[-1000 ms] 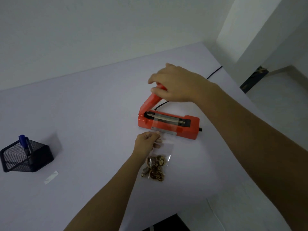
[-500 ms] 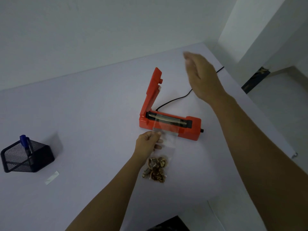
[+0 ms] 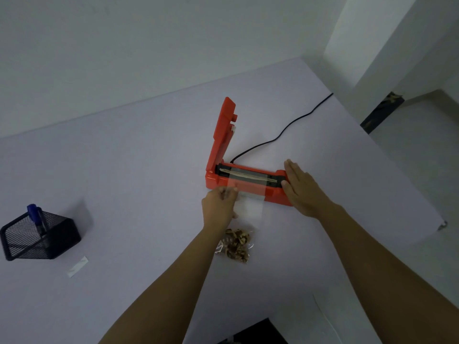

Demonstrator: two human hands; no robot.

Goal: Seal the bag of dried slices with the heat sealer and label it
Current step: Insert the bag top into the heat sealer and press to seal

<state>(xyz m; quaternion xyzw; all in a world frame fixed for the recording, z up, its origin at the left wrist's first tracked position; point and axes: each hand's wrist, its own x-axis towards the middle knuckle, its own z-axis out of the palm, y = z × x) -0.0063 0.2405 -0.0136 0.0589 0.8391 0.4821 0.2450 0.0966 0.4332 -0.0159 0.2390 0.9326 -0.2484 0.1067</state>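
An orange heat sealer (image 3: 211, 182) sits just right of the centre of the frame on a white surface (image 3: 124, 182). Its sealing arm (image 3: 221, 140) is raised, standing nearly upright from the hinge at the left end. This leaves the pale sealing strip (image 3: 248, 175) uncovered along the black bed of the base. A black power cord (image 3: 280, 135) runs from the back of the sealer toward the upper right.

A clear plastic bag (image 3: 249, 209) lies in front of the sealer. Its open mouth is draped over the base, with the edge reaching about as far as the sealing strip. The dried slices (image 3: 234, 245), brown and curled, are bunched in the lower end of the bag, just below centre.

The left hand (image 3: 218, 207) has its fingers curled and pinches the bag at its left edge, close to the sealer's front. The right hand (image 3: 301, 189) is spread flat with straight fingers held together, palm down over the right end of the sealer. Whether it presses on the casing cannot be told.

At the left edge of the frame stands a black mesh pen holder (image 3: 49, 244) with a blue-capped marker (image 3: 36, 216) in it. A white label strip (image 3: 77, 266) lies flat on the surface just below and to the right of the holder, well apart from the bag.
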